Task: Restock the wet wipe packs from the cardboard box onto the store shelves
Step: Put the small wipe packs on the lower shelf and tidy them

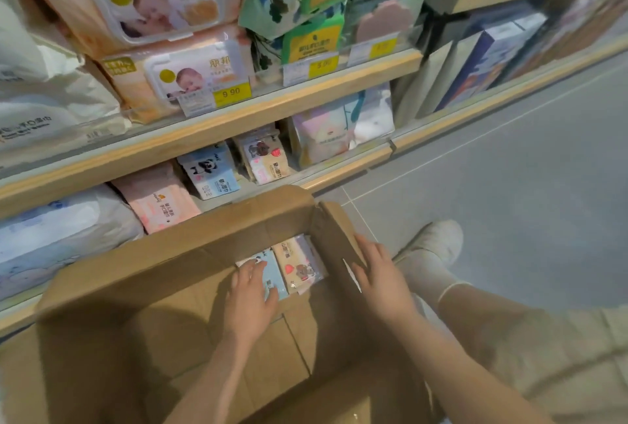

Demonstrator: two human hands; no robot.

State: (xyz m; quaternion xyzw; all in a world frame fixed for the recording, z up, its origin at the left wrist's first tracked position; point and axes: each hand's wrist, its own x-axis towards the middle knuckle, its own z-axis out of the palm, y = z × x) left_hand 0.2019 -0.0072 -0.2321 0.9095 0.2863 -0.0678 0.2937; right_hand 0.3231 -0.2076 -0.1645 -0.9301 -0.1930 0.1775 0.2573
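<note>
- The left hand [249, 294] is down inside the cardboard box [190, 253], fingers spread flat on the blue panda pack [272, 274]; it lies on the pack, with no grip closed round it as far as I can tell.
- The right hand [377, 274] rests open on the box's right flap [334, 236], steadying it and holding nothing.
- Only a few packs remain, pushed into the far right corner of the box: the blue one, and the beige bear pack [300, 265] touching it on the right.
- To lift cleanly, I judge the left fingers should curl under the blue pack's near edge and pinch it, rather than drag it.
- Matching panda packs [209, 172] and bear packs [266, 156] stand on the bottom shelf [343, 173] just beyond the box, so each pack belongs in its own row.
- Keeping the flap pressed back should stop the box shifting.
</note>
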